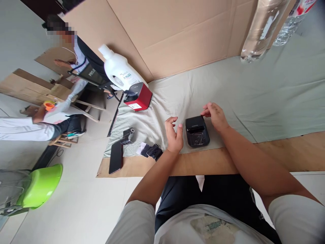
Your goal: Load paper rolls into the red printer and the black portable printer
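Fingers [209,106] of the right hand [217,117] bend in close together at the far right corner of the black device [197,133]; whether they touch or pinch it I cannot tell. Just left of the device, the left hand [175,138] is spread, thumb and fingers apart. The device sits between both hands on the cloth-covered surface [228,91]. Farther left of it lie small dark pieces [154,152], a black cylindrical item [127,136] and a phone [116,157]. Beyond it to the left stand a red-and-black box [142,100] and a white jug [123,69]; beyond it to the right, two clear bottles [259,37].
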{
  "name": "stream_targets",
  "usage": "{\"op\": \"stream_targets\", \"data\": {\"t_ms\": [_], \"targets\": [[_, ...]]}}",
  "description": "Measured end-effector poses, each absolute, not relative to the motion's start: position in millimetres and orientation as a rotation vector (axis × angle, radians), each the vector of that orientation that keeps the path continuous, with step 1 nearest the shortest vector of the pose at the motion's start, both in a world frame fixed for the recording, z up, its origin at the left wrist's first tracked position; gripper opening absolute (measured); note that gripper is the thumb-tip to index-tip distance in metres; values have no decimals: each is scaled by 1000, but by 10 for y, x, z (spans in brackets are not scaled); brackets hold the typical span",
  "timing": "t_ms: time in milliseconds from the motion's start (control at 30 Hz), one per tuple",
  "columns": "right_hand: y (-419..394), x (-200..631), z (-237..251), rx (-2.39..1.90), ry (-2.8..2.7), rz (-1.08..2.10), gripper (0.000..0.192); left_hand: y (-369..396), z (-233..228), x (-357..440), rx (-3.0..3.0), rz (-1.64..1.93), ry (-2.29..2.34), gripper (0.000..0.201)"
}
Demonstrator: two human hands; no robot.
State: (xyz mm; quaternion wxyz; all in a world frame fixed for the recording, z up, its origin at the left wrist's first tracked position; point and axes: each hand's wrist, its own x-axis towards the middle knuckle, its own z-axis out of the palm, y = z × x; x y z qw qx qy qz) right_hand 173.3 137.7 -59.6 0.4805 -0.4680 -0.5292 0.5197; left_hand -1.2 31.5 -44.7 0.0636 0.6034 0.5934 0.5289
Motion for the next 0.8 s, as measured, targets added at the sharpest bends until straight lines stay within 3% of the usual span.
{"op": "stream_targets", "data": {"t_ms": [167,300,533,800], "targets": [[1377,1827,-517,-1453,-1749,1073,48,431,-695,-13,1593,1318,1683,63],[1306,1904,-324,-1497,-2231,1059,53,425,-742,-42,1624,1180,1662,64],[1236,2005,-162,-1174,-2088,1634,63,312,-613,-13,1432,1285,1251,67],[1222,1980,-211,-1014,-2110,1575,60,298,-509,16,1148,1361,1109,63]]}}
